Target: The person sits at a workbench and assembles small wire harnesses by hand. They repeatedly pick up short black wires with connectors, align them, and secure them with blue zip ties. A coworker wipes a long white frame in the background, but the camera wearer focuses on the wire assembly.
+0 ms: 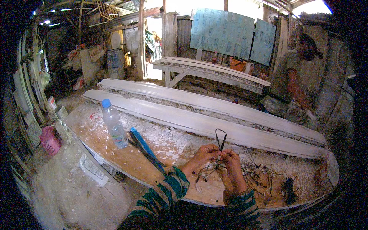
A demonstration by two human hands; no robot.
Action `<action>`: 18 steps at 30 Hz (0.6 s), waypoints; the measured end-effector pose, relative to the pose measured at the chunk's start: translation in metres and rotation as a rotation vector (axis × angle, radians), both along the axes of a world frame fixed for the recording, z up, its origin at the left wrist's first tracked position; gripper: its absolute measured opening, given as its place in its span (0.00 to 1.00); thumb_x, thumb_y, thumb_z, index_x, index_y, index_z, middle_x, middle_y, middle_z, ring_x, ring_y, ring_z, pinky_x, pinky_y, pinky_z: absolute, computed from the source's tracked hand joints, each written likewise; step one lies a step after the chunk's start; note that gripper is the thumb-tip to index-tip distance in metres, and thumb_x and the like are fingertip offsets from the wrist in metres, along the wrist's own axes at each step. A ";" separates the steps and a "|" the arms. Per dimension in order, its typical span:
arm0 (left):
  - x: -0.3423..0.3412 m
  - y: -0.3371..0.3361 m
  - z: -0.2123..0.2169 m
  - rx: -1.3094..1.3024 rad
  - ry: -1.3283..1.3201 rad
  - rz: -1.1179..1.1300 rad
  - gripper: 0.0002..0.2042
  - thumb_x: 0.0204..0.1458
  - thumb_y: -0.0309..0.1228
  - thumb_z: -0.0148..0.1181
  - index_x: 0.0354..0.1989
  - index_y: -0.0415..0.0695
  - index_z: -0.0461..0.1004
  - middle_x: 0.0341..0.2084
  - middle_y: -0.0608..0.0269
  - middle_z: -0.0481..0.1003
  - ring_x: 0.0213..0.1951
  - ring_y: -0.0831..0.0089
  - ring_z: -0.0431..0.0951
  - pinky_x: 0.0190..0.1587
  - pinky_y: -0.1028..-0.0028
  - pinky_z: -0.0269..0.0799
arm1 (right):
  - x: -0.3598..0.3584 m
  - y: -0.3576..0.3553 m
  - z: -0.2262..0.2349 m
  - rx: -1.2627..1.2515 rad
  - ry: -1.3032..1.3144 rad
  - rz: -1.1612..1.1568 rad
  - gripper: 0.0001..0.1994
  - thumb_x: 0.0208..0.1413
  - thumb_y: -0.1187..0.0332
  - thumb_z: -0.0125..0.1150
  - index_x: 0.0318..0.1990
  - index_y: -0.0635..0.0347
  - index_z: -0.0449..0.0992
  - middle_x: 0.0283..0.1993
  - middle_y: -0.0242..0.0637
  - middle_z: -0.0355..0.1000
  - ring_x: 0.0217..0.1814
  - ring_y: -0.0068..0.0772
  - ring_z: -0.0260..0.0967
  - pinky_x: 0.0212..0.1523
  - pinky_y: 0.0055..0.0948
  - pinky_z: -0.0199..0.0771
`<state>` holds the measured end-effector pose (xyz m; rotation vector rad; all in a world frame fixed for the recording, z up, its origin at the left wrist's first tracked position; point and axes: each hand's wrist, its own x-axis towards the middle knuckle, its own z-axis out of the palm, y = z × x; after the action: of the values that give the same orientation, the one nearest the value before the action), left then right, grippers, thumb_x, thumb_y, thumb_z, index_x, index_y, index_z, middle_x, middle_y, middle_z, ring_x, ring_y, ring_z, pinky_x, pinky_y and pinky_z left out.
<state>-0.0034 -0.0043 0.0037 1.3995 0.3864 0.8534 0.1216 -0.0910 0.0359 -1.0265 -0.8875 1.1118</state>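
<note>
No readable text

The bottle (114,124) has a label (119,139) too small to read; the white sheet (93,170) seems printed, but too blurred to make out; the blue board (222,32) shows no clear lettering.

Left hand (206,154) and right hand (230,158) pinched, just beside each other.
The left forearm (163,193), its sleeve striped green, slants in from the near left to a bare wrist (187,169), fingers bent and pointing right; the right forearm (243,205), striped likewise, rises more steeply from the near side, thumb and fingertips drawn together toward the far side.
</note>
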 end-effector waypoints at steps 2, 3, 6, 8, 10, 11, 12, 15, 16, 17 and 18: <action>0.001 0.002 -0.001 -0.022 0.009 -0.017 0.09 0.46 0.35 0.58 0.30 0.43 0.71 0.22 0.69 0.71 0.22 0.83 0.68 0.22 0.84 0.64 | -0.001 -0.003 0.000 -0.001 0.013 -0.025 0.02 0.49 0.72 0.54 0.30 0.57 0.68 0.29 0.29 0.69 0.28 0.19 0.63 0.30 0.18 0.64; 0.001 0.002 -0.002 -0.025 0.019 -0.001 0.09 0.46 0.35 0.58 0.30 0.43 0.71 0.22 0.69 0.71 0.22 0.83 0.68 0.23 0.83 0.64 | -0.002 -0.004 0.000 0.045 0.028 0.006 0.02 0.50 0.72 0.54 0.30 0.57 0.68 0.29 0.29 0.68 0.29 0.18 0.63 0.30 0.18 0.64; 0.002 0.004 -0.004 -0.068 0.042 0.038 0.09 0.45 0.34 0.59 0.31 0.43 0.71 0.23 0.69 0.71 0.23 0.83 0.68 0.23 0.83 0.64 | -0.007 0.001 0.000 0.196 -0.303 -0.128 0.02 0.50 0.73 0.54 0.29 0.58 0.68 0.27 0.28 0.67 0.29 0.19 0.62 0.29 0.19 0.64; 0.003 0.007 -0.005 -0.147 0.051 0.051 0.10 0.44 0.34 0.60 0.32 0.44 0.71 0.23 0.69 0.72 0.23 0.82 0.69 0.24 0.82 0.64 | -0.009 0.001 -0.001 0.279 -0.453 -0.191 0.02 0.50 0.73 0.54 0.29 0.60 0.68 0.27 0.30 0.67 0.29 0.21 0.62 0.28 0.21 0.64; 0.002 0.008 -0.006 -0.184 0.058 0.051 0.10 0.44 0.34 0.60 0.32 0.44 0.70 0.23 0.69 0.72 0.23 0.82 0.68 0.23 0.81 0.64 | -0.011 0.000 -0.002 0.338 -0.629 -0.262 0.02 0.49 0.74 0.54 0.29 0.62 0.68 0.26 0.32 0.67 0.29 0.23 0.62 0.29 0.24 0.64; 0.001 0.009 -0.006 -0.202 0.062 0.052 0.10 0.43 0.34 0.60 0.31 0.44 0.70 0.24 0.69 0.72 0.23 0.82 0.68 0.23 0.81 0.63 | -0.012 -0.002 -0.002 0.355 -0.730 -0.303 0.02 0.48 0.74 0.54 0.28 0.62 0.68 0.27 0.34 0.67 0.29 0.25 0.62 0.29 0.25 0.64; 0.001 0.010 -0.007 -0.226 0.032 0.016 0.09 0.43 0.34 0.60 0.31 0.45 0.70 0.24 0.70 0.72 0.22 0.82 0.68 0.23 0.81 0.63 | -0.012 -0.003 -0.002 0.371 -0.830 -0.343 0.02 0.48 0.75 0.54 0.28 0.63 0.68 0.27 0.36 0.67 0.29 0.26 0.63 0.30 0.26 0.65; 0.003 0.011 -0.009 -0.252 -0.038 -0.058 0.08 0.43 0.33 0.61 0.29 0.46 0.69 0.24 0.70 0.72 0.21 0.82 0.67 0.23 0.81 0.63 | -0.013 -0.007 0.001 0.437 -1.076 -0.441 0.03 0.45 0.79 0.54 0.28 0.62 0.69 0.29 0.40 0.66 0.30 0.32 0.63 0.30 0.27 0.65; 0.004 0.011 -0.010 -0.232 -0.049 -0.061 0.08 0.43 0.33 0.60 0.29 0.46 0.69 0.23 0.70 0.71 0.21 0.82 0.67 0.23 0.81 0.63 | -0.014 -0.007 0.002 0.474 -1.080 -0.449 0.04 0.44 0.80 0.54 0.28 0.62 0.69 0.31 0.41 0.66 0.30 0.35 0.63 0.30 0.27 0.65; 0.005 0.011 -0.011 -0.212 -0.059 -0.066 0.08 0.43 0.33 0.60 0.28 0.46 0.69 0.23 0.70 0.71 0.21 0.82 0.66 0.23 0.81 0.63 | -0.014 -0.007 0.002 0.513 -1.083 -0.458 0.05 0.42 0.81 0.53 0.28 0.62 0.69 0.32 0.42 0.66 0.31 0.37 0.63 0.31 0.28 0.65; 0.005 0.011 -0.012 -0.229 -0.057 -0.067 0.08 0.43 0.33 0.60 0.28 0.47 0.69 0.23 0.70 0.71 0.21 0.82 0.67 0.23 0.81 0.63 | -0.014 -0.007 0.003 0.550 -1.087 -0.467 0.06 0.41 0.82 0.53 0.28 0.62 0.69 0.34 0.43 0.66 0.31 0.40 0.63 0.31 0.29 0.65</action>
<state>0.0015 0.0065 -0.0087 1.1677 0.3787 0.7669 0.1078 -0.0980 0.0387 -1.2517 -1.5726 -0.1879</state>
